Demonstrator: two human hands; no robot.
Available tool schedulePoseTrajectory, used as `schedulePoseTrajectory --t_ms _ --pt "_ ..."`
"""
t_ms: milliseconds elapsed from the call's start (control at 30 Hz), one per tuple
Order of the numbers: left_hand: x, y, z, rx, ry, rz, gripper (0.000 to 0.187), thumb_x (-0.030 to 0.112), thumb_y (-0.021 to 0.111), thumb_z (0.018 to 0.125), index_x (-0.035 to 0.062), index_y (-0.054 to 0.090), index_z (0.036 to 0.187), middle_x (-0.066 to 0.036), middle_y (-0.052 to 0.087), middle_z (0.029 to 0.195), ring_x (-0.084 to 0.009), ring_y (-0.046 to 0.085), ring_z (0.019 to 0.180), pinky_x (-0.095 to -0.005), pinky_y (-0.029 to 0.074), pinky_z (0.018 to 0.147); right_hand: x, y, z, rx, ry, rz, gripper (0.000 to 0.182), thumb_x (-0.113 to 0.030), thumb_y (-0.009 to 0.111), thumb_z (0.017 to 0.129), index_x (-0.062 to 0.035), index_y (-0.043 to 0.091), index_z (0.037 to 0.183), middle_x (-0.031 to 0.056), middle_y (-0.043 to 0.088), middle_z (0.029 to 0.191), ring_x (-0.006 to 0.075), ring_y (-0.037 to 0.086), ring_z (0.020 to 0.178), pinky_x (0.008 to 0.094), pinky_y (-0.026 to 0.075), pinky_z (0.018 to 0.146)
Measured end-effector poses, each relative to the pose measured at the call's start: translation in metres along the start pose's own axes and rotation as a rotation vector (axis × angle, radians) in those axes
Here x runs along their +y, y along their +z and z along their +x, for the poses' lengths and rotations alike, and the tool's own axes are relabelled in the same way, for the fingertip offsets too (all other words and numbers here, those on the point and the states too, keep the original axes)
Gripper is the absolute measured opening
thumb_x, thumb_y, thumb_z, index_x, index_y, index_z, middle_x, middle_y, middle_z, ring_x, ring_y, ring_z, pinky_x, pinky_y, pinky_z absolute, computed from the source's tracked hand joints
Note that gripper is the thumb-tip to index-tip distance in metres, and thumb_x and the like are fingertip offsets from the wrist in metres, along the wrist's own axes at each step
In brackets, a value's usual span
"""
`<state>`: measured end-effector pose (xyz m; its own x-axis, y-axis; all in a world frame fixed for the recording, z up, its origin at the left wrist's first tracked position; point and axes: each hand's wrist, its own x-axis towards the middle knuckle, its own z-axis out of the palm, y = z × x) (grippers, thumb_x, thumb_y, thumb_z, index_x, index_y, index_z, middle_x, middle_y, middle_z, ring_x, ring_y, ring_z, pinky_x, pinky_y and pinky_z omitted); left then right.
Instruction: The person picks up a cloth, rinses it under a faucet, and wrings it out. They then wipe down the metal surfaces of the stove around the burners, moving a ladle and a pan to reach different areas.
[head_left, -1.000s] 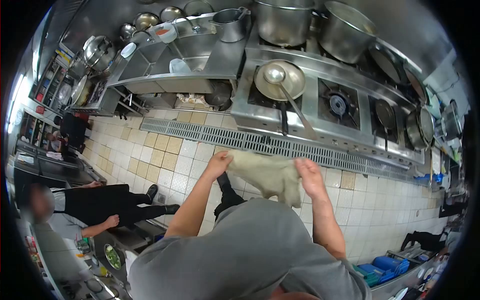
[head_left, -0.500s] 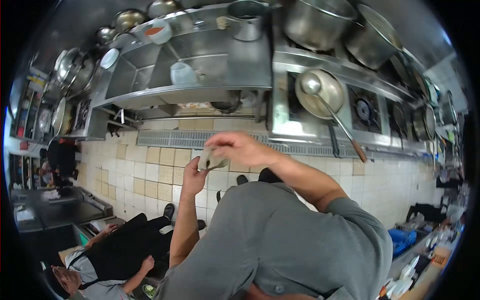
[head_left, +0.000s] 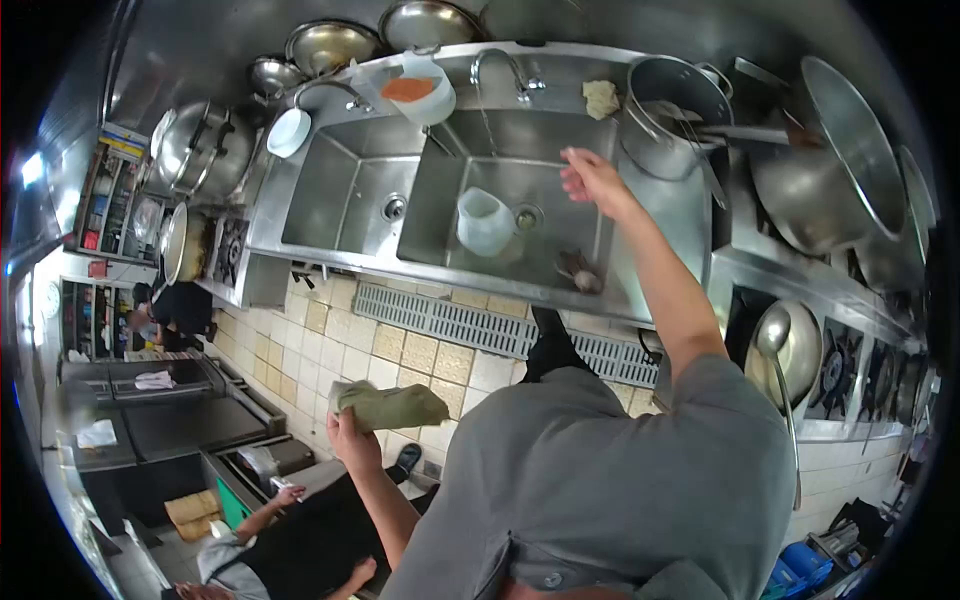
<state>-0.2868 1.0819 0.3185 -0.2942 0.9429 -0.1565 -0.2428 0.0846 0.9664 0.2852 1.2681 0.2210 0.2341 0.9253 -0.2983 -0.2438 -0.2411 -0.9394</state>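
Note:
My left hand is closed around one end of a folded grey-green cloth, held out over the tiled floor. My right hand reaches above the right side of the large sink basin; its fingers are loosely bent and apart, with nothing seen in them. Below it in the basin stand a translucent white plastic jug and a small dark, crumpled item whose kind I cannot make out. A curved faucet rises at the basin's back edge.
Right of the basin stands a deep metal pot, beside a crumpled pale cloth. A white container with orange contents sits on the back ledge. A wok with a ladle is on the stove. Another person stands at lower left.
My body has turned and moved closer to the sink. My right hand has left the cloth and stretched out over the basin, while my left hand keeps the cloth.

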Motion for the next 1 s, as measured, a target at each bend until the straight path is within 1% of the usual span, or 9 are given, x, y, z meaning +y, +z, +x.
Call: schedulePoseTrajectory --t_ms 100,133,233,433,533,600,667,767,1000 --pt "0.039 0.049 0.049 0.004 0.053 -0.001 0.023 0.011 0.058 0.096 -0.0013 0.059 0.116 -0.012 0.068 0.110 -0.0236 0.066 0.102 -0.0350 0.053 0.088 -0.021 0.017 0.172 0.149 -0.018 0.029 0.055 -0.048 0.064 0.095 -0.0086 0.054 0.133 0.0063 0.063 0.104 0.0160 0.064 0.078 0.0334 0.059 0.063" --pt "0.039 0.030 0.069 0.106 0.186 0.455 0.026 0.013 0.058 0.097 -0.0013 0.059 0.119 -0.014 0.067 0.114 -0.0262 0.065 0.107 -0.0375 0.053 0.091 -0.026 0.019 0.219 0.231 -0.028 -0.006 0.053 -0.046 0.064 0.095 -0.0081 0.055 0.131 0.0066 0.064 0.102 0.0165 0.064 0.076 0.0339 0.059 0.061" --pt "0.076 0.097 0.099 -0.121 0.096 -0.063 0.047 0.024 0.062 0.098 -0.0004 0.049 0.137 -0.018 0.060 0.131 -0.0317 0.060 0.120 -0.0471 0.051 0.100 -0.037 0.013 0.309 0.448 0.107 0.044 0.049 -0.042 0.066 0.095 -0.0080 0.056 0.129 0.0065 0.064 0.095 0.0170 0.063 0.071 0.0342 0.060 0.057" --pt "0.068 0.144 0.180 -0.149 0.028 -0.052 0.044 0.025 0.058 0.100 -0.0001 0.049 0.135 -0.016 0.060 0.129 -0.0310 0.062 0.116 -0.0447 0.054 0.096 0.021 -0.005 0.340 0.171 -0.130 0.112 0.002 -0.014 0.069 0.089 -0.0120 0.068 0.090 0.0038 0.067 0.096 0.0163 0.064 0.075 0.0318 0.057 0.066" --pt "0.047 0.187 0.231 -0.260 -0.100 -0.081 0.032 0.023 0.055 0.102 0.0008 0.056 0.125 -0.015 0.064 0.122 -0.0269 0.064 0.110 -0.0411 0.056 0.092 0.055 0.055 0.320 0.793 -0.289 -0.225 0.015 0.001 0.057 0.084 -0.0103 0.062 0.094 0.0041 0.062 0.087 0.0156 0.060 0.076 0.0299 0.050 0.063" --pt "0.038 0.235 0.261 -0.432 -0.215 -0.124 0.034 0.025 0.055 0.102 0.0002 0.056 0.126 -0.014 0.064 0.121 -0.0268 0.064 0.110 -0.0411 0.055 0.092 0.018 0.141 0.257 0.510 -0.013 0.533 0.016 -0.001 0.058 0.087 -0.0098 0.057 0.101 0.0089 0.064 0.081 0.0208 0.064 0.068 0.0356 0.054 0.055" --pt "0.020 0.284 0.279 -0.623 -0.313 -0.114 0.035 0.026 0.055 0.102 0.0002 0.056 0.126 -0.014 0.064 0.120 -0.0267 0.064 0.110 -0.0413 0.055 0.091 0.012 0.187 0.238 0.131 -0.063 0.658 0.007 -0.003 0.059 0.090 -0.0024 0.059 0.096 0.0114 0.063 0.079 0.0241 0.065 0.066 0.0402 0.058 0.056" --pt "-0.025 0.343 0.315 -0.760 -0.534 -0.089 0.034 0.025 0.056 0.102 0.0012 0.056 0.126 -0.013 0.064 0.120 -0.0260 0.065 0.107 -0.0407 0.055 0.089 -0.053 0.204 0.216 0.210 0.098 1.134 0.017 -0.019 0.058 0.096 -0.0027 0.063 0.099 0.0137 0.067 0.084 0.0262 0.065 0.064 0.0419 0.058 0.061" --pt "-0.145 0.488 0.336 -1.073 -0.620 0.161 0.038 0.024 0.062 0.099 0.0027 0.055 0.129 -0.012 0.064 0.119 -0.0237 0.066 0.105 -0.0401 0.056 0.084 -0.104 0.136 0.173 0.284 -0.019 1.001 0.062 -0.069 0.051 0.093 -0.0100 0.059 0.077 0.0012 0.052 0.058 0.0181 0.054 0.050 0.0311 0.046 0.046"
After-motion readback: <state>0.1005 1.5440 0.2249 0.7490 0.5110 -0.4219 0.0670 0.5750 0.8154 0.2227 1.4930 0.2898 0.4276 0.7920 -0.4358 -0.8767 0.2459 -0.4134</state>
